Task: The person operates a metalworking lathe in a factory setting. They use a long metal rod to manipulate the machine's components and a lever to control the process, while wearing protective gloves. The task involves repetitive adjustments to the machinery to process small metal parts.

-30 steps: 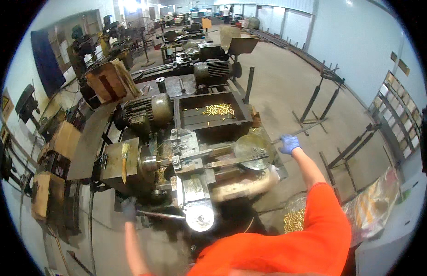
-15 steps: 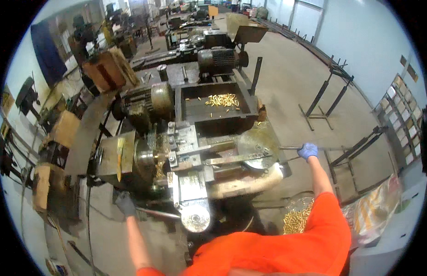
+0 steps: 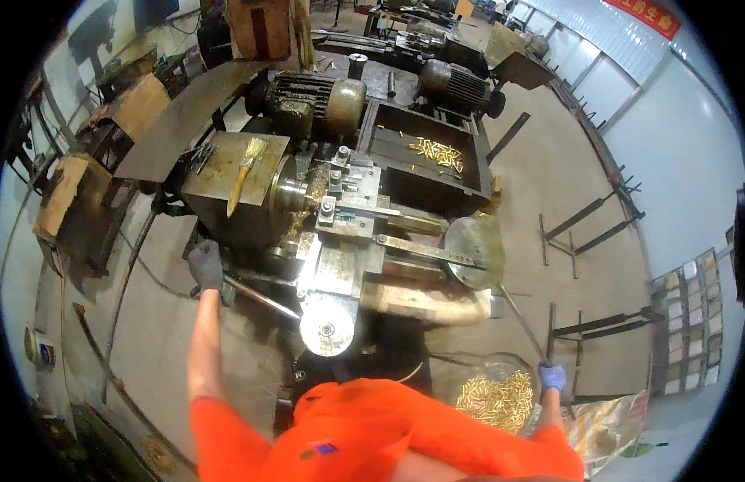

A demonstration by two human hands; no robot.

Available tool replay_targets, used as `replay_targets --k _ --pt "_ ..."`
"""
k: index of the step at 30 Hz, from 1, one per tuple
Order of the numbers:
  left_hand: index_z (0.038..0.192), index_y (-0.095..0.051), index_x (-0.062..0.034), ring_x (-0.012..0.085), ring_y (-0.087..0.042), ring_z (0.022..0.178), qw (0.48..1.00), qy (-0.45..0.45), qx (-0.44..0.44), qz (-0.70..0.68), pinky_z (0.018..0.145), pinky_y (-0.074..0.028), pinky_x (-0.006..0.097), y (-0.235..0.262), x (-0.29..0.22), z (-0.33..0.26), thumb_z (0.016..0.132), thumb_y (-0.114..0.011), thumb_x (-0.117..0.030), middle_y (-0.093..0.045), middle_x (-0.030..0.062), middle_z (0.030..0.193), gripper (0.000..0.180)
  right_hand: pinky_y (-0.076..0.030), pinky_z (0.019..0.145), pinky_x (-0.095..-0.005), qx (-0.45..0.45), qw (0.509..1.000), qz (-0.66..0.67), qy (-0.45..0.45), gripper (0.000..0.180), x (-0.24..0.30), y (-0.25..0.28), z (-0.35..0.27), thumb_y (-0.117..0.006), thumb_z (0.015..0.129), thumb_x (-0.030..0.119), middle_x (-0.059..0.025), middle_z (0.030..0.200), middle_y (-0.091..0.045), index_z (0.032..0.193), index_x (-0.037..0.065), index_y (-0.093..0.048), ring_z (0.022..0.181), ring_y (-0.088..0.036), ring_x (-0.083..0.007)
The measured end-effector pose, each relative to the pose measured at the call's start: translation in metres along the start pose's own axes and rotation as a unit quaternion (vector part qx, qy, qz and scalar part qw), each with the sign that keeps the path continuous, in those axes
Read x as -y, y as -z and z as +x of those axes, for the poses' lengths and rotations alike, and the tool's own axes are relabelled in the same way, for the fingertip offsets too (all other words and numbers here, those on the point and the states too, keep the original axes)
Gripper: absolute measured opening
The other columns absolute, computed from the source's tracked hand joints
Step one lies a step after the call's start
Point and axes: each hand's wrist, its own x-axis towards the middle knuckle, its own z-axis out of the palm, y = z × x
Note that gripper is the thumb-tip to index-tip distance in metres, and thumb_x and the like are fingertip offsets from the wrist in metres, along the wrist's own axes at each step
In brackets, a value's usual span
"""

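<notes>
My left hand (image 3: 204, 267), in a dark grey glove, is closed around the outer end of a steel lever (image 3: 264, 297). That lever runs to a round metal hub (image 3: 327, 330) at the near end of the machine slide (image 3: 340, 273). On the right, my blue-gloved right hand (image 3: 552, 376) grips the end of a long thin lever (image 3: 523, 323), which reaches up to a round plate (image 3: 475, 251). A flat link bar (image 3: 424, 251) joins this plate to the slide. Left of the slide sits the chuck (image 3: 292, 193), with brass chips around it.
A brush (image 3: 242, 177) lies on the headstock cover (image 3: 208, 165). Small brass pieces lie in a dark metal tray (image 3: 388, 149) and in a heap (image 3: 497, 402) by my right forearm. Motors (image 3: 324, 100) stand behind. Metal stands (image 3: 601, 323) and a woven sack (image 3: 609, 430) are at right.
My right hand has swung its lever down toward me, and the round plate has turned with it. My left hand and its lever end sit higher. The whole view has shifted and tilted.
</notes>
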Motion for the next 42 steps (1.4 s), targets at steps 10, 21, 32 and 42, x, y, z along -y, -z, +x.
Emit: replay_targets --k 10,21,32,42 --pt "0.077 -0.065 -0.0025 0.0301 -0.061 0.068 0.998 -0.039 -0.032 -0.039 0.063 -0.045 0.039 -0.008 0.024 0.007 0.077 -0.058 -0.024 -0.064 0.0167 0.076 0.023 -0.049 0.075 -0.0438 0.042 0.998 0.020 -0.045 0.046 0.008 0.005 -0.019 -0.065 0.065 0.041 -0.0257 0.089 -0.063 0.084 -0.001 -0.067 0.087 -0.062 -0.0389" --pt "0.078 -0.066 -0.0052 0.0296 -0.060 0.068 1.000 0.006 -0.002 -0.006 0.063 -0.045 0.039 -0.007 0.020 0.010 0.076 -0.058 -0.025 -0.064 0.0146 0.076 0.021 -0.050 0.072 -0.0440 0.008 0.999 0.034 -0.037 0.040 -0.010 -0.023 -0.035 -0.065 0.067 0.041 -0.0221 0.085 -0.064 0.083 0.004 -0.069 0.084 -0.062 -0.0385" --pt "0.084 -0.068 -0.0042 0.0285 -0.061 0.072 0.994 -0.045 0.097 0.005 0.067 -0.046 0.038 0.003 0.023 0.016 0.076 -0.060 -0.023 -0.065 0.0169 0.080 0.021 -0.048 0.074 -0.0431 0.023 0.994 0.104 -0.023 0.047 0.046 0.019 -0.064 -0.065 0.066 0.050 -0.0204 0.086 -0.065 0.086 0.007 -0.068 0.084 -0.062 -0.0355" --pt "0.089 -0.067 -0.0054 0.0331 -0.060 0.085 0.936 -0.141 0.243 0.212 0.074 -0.047 0.040 0.005 0.026 0.035 0.076 -0.061 -0.031 -0.065 0.0152 0.089 0.029 -0.042 0.070 -0.0419 -0.141 0.974 0.014 0.175 0.031 0.153 0.019 0.046 -0.062 0.070 0.043 -0.0102 0.080 -0.065 0.084 0.016 -0.070 0.077 -0.061 -0.0298"
